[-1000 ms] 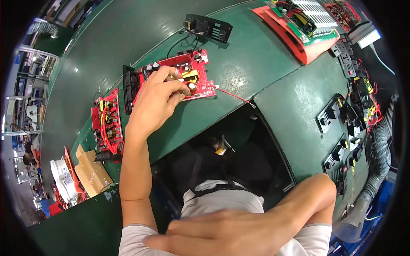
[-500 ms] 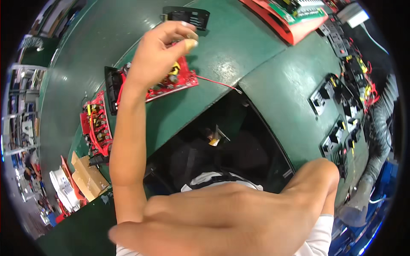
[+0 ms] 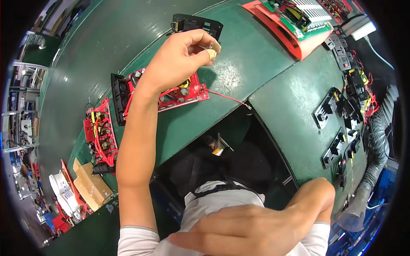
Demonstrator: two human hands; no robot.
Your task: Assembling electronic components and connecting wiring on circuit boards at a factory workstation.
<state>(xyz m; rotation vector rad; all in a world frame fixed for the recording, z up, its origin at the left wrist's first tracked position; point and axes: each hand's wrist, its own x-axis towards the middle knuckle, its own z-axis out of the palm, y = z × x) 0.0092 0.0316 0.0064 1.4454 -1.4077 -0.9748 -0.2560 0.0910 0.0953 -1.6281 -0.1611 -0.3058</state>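
My left hand is raised over a red-framed circuit assembly on the green bench. Its fingers curl toward the thumb in a pinch, with yellowish coverings on the thumb and a fingertip. Something tiny may sit between them; I cannot make it out. The assembly carries a black end panel at its left, and a red wire trails from its right end past the bench edge. Just beyond the hand lies a black slotted panel. My right hand, slightly blurred, is close to my torso, its fingers stretched leftward, with nothing visible in it.
Another red circuit assembly sits at the left, near a cardboard box. An orange-red sheet at the far right bears green boards. Along the right bench are several black socket panels and a grey flexible duct.
My left hand has shifted slightly right in the picture while staying over the assembly. The right hand has moved lower and right, showing more of my shirt. The whole view has shifted a little.
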